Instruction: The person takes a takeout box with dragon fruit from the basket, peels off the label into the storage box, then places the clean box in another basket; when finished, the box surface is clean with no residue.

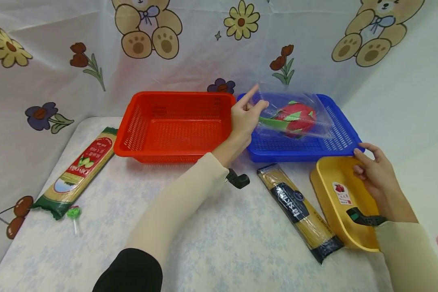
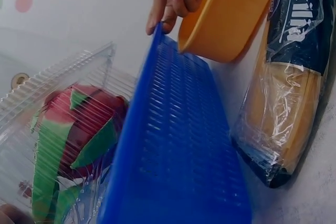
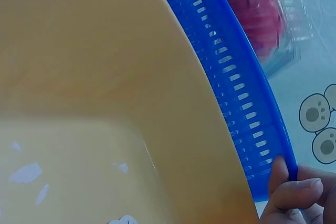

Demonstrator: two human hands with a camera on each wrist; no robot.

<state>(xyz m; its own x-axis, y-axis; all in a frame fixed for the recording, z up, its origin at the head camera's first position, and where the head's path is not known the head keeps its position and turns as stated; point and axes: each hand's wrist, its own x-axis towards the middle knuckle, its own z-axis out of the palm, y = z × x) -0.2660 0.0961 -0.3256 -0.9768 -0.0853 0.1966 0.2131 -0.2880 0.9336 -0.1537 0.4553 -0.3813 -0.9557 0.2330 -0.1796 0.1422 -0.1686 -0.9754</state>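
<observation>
My left hand (image 1: 245,118) pinches the left end of a clear plastic box (image 1: 323,132), which is tilted over the blue basket (image 1: 288,155). Through the plastic shows a red dragon fruit (image 1: 302,115) with green leaf-like strips; whether it lies inside the box or beneath it I cannot tell. At the basket's front right corner, my right hand (image 1: 381,178) grips the rim between thumb and fingers, as the right wrist view also shows. Below that hand lies a yellow tray (image 1: 359,227) with a small fruit sticker, touching the basket's front.
A red basket (image 1: 182,158) stands left of the blue one. One pasta packet (image 1: 301,213) lies in front of the blue basket, against the yellow tray. Another pasta packet (image 1: 82,170) leans by the red basket, near a green lollipop (image 1: 74,213). Patterned cloth (image 1: 204,48) hangs behind.
</observation>
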